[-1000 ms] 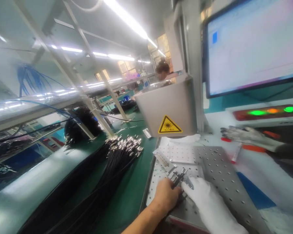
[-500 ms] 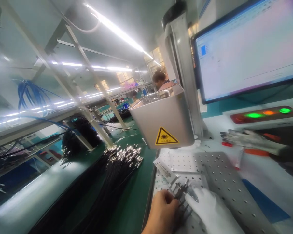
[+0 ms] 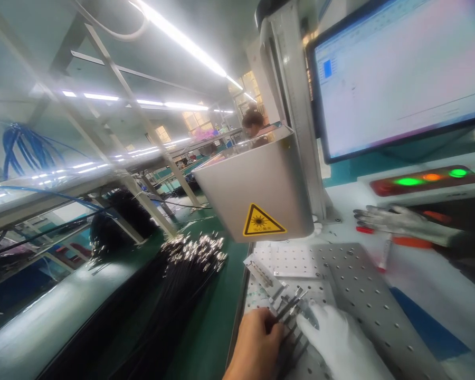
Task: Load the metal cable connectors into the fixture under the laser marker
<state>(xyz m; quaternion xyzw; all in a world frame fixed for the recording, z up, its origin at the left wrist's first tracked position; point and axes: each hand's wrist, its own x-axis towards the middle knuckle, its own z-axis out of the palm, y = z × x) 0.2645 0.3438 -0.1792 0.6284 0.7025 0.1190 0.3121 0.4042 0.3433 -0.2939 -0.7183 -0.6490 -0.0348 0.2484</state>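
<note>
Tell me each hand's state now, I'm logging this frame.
Left hand: bare, closed on the black cable ends.
Right hand: white-gloved, fingers resting on the same cable ends; grip cannot be told.

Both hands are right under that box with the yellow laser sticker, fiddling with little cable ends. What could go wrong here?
The bare left hand and gloved right hand press thin cable ends onto the perforated plate just below the laser head. If it fired now, fingers might be hit. The ends lie loosely side by side, so one could slip askew. The big cable bundle lies near the plate's edge and might snag.
</note>
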